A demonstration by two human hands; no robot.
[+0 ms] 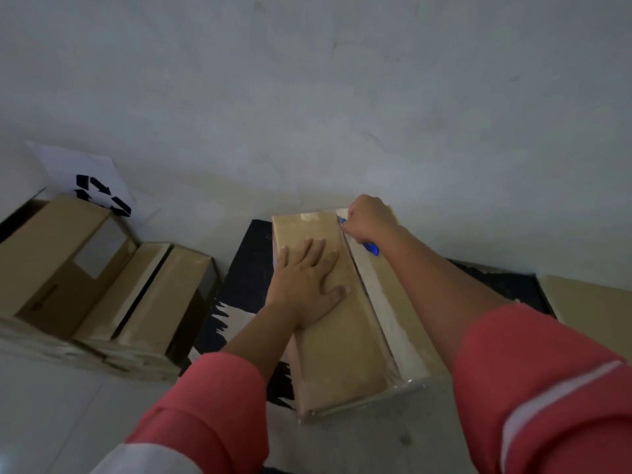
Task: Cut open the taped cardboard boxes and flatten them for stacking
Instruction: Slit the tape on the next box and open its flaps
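Note:
A long brown cardboard box (345, 347) lies in front of me on a black mat (246, 268), with a strip of clear tape down its top seam. My left hand (307, 278) lies flat on the left top flap with fingers spread. My right hand (367, 217) grips a blue box cutter (371, 248) at the far end of the seam, its tip at the tape line. Both sleeves are pinkish red.
Two more taped boxes (61, 258) (160, 299) stand side by side at the left on the pale floor. A white sheet with a black recycling symbol (102, 195) leans on the wall behind them. A flat piece of cardboard (591, 309) lies at the right edge.

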